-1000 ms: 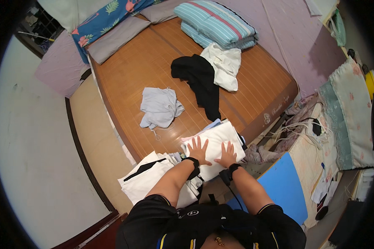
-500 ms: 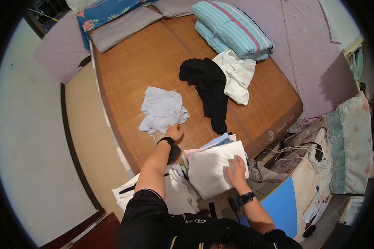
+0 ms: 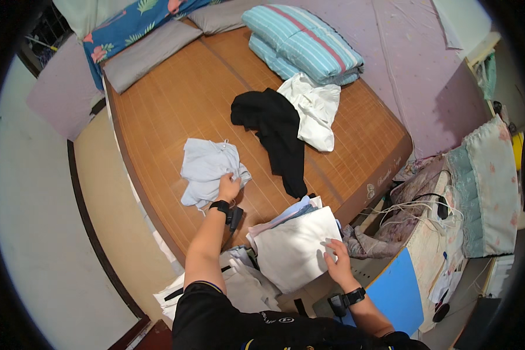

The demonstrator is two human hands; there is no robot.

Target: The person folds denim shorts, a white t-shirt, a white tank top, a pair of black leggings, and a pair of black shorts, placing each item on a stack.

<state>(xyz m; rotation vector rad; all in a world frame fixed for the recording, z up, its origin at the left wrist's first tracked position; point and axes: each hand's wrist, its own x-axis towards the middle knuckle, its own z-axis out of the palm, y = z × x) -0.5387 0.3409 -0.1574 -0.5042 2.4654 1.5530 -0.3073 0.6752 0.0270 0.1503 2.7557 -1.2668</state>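
Note:
A crumpled light grey garment [image 3: 201, 166] lies on the brown bed mat. My left hand [image 3: 230, 188] is at its near right edge, fingers bent and closed on the cloth. Close to me stands a pile of folded clothes with a white folded cloth [image 3: 291, 251] on the top and front. Pink and blue folded edges [image 3: 283, 217] show behind that cloth. My right hand [image 3: 339, 263] rests at its right edge, fingers apart and gripping nothing. Each wrist wears a black band with a small dark device.
Farther off on the bed mat [image 3: 163, 122] lie a black garment [image 3: 274, 131], a white garment [image 3: 315, 111] and a folded blue striped quilt [image 3: 303, 44]. Grey pillows [image 3: 151, 55] line the far left. White cables [image 3: 411, 216] tangle at the right, beyond a blue board [image 3: 391, 286].
My left hand has gone forward onto the grey garment and its fingers have closed on the cloth. My right hand stays by the white folded cloth. The whole view has shifted slightly.

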